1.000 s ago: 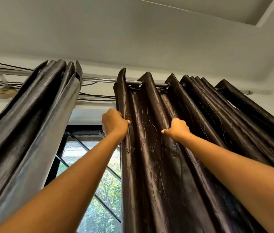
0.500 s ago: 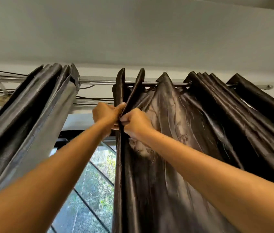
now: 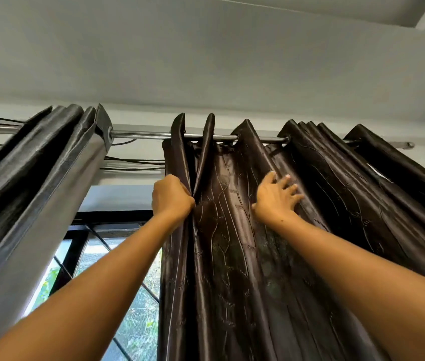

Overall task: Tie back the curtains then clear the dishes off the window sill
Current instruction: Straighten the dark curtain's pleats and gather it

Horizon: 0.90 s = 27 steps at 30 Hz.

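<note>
Gathering the right curtain: early in the task, nothing tied yet

Gripping the leading edge of the right curtain (image 3: 245, 243), the left hand (image 3: 171, 198) is a closed fist around the first couple of folds, just below the rod (image 3: 141, 134). Its grip bunches the dark brown, shiny fabric into a tight pleat that rises to the eyelets above.

Just beside it, the right hand (image 3: 275, 198) lies flat against the same curtain. Its fingers (image 3: 290, 187) are straight and spread, pressing the cloth and holding nothing. Both bare forearms reach up from the bottom of the view.

Farther right, the remaining pleats of this curtain hang partly bunched along the rod, toward its end cap (image 3: 409, 145). The panel spreads wide below and covers much of the window.

On the far side of the gap, the left curtain (image 3: 36, 183) hangs in tight folds near the left end of the rod. No tie or band is visible on it in this view.

Between the two curtains, the window (image 3: 75, 256) shows a dark frame, diagonal bars and green leaves outside. Cables run along the wall under the rod.

Judging progress: the curtains are parted, but the right one is only being gathered. Tying appears not yet done. The window sill and its dishes are out of view, so that part looks entirely ahead.
</note>
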Tool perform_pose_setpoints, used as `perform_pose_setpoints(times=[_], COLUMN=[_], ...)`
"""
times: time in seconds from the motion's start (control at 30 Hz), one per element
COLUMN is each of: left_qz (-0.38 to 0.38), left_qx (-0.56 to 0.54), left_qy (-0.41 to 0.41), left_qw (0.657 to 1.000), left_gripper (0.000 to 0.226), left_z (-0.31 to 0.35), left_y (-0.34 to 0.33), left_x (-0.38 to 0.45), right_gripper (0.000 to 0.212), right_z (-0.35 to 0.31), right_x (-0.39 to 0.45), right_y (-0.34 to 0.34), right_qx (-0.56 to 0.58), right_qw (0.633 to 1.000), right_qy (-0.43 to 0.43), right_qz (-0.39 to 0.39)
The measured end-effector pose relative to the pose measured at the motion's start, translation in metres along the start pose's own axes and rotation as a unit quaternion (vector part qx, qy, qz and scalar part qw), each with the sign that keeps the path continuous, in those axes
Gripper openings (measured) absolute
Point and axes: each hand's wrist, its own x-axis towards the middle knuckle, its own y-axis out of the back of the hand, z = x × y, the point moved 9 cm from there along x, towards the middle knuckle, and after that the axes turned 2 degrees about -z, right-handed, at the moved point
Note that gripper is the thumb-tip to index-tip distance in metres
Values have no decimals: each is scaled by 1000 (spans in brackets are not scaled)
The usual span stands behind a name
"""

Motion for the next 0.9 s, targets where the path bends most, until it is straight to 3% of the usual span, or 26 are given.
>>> perform_pose_setpoints(times=[0.07, 0.2, 0.4, 0.5, 0.57, 0.63, 0.7, 0.73, 0.83, 0.9], left_qz=[-1, -10, -34, -50, -54, -67, -75, -66, -16, -1], left_qx=[-12, -37, -109, -147, -147, -117, -69, -50, -54, -63], left_qy=[-3, -1, 30, 35, 15, -13, -30, -33, -18, -6], left_qw=[1000, 999, 993, 987, 988, 991, 994, 996, 998, 998], left_gripper=[7, 9, 19, 24, 31, 37, 46, 48, 52, 45], left_z=[-3, -12, -37, -41, -33, -18, -4, 2, 12, 14], left_y=[-5, -8, 7, 10, 5, -8, -25, -30, -39, -43], left_x=[1, 1, 4, 5, 6, 3, -3, -6, -12, -11], right_gripper=[65, 25, 22, 19, 26, 38, 37, 30, 20, 29], right_z=[7, -14, -133, -147, -133, -116, -100, -94, -74, -70], right_x=[2, -2, -26, -30, -31, -29, -26, -24, -19, -17], right_y=[6, 17, -8, -24, -36, -37, -35, -34, -27, -25], right_qx=[13, 64, 197, 214, 289, 404, 494, 505, 462, 433], right_qw=[1000, 994, 958, 934, 898, 837, 771, 762, 804, 824], right_qy=[-15, 57, 202, 237, 218, 182, 138, 125, 111, 119], right_qz=[17, 63, -56, -157, -251, -320, -376, -386, -356, -346])
